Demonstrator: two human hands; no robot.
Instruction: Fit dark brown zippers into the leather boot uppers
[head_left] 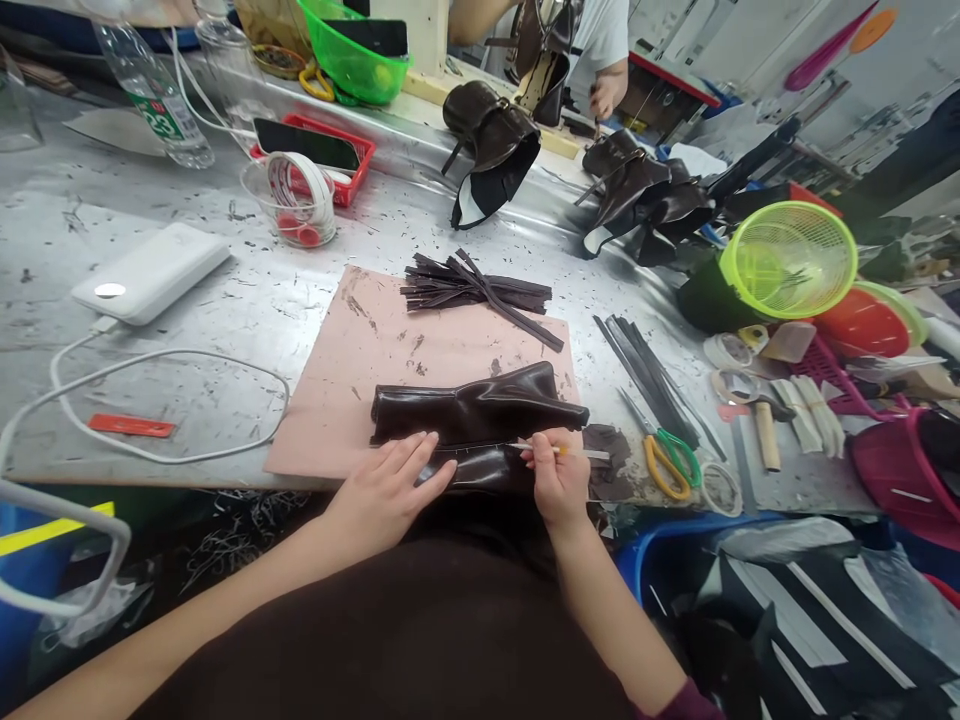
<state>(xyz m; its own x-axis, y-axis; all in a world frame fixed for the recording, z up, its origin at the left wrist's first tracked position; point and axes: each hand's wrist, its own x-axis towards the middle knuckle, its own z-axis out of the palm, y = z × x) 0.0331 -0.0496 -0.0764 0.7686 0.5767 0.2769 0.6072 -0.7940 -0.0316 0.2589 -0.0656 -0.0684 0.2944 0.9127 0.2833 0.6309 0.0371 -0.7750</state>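
A dark brown, glossy leather boot upper [465, 405] lies on a pinkish board [330, 400] at the table's front edge. My left hand [390, 485] rests flat on its near part, fingers stretched out. In my right hand [559, 480] is a slim pen-like tool [561, 450], pinched between thumb and fingers; its exact kind is unclear. The tool's thin tip points left, at the seam line of the leather. Behind the upper, a bundle of dark strips [480, 285] lies on the board.
Green- and yellow-handled scissors [667, 460] and more dark strips [649, 375] lie to the right, near a hammer [766, 435]. Finished-looking uppers [491, 140] stand at the back, where another person's hand [609, 92] shows. A white power bank [154, 272] with a cable lies left.
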